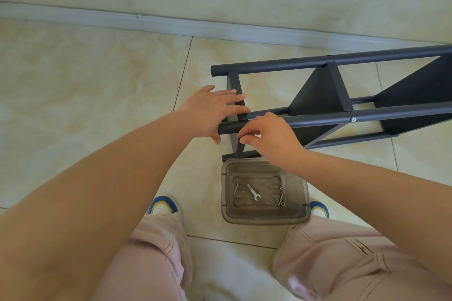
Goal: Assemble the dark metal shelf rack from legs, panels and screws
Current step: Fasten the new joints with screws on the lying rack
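Observation:
The dark metal shelf rack [318, 95] lies on its side on the tiled floor, running off to the right. Its round legs [367, 115] carry upright dark panels. My left hand [210, 110] rests flat with straight fingers on the end panel [236, 83], thumb under the near leg's end. My right hand [271, 137] hovers over the same leg just to the right, fingertips curled together at the panel's edge; whether they pinch a small part is hidden. A silver screw head [353, 119] shows on the near leg.
A clear plastic bin [264, 217] stands on the floor in front of my knees, holding a small wrench [253, 192], a long screw [236, 188] and several nuts and bolts [280, 199]. The wall and baseboard [171, 24] run behind the rack.

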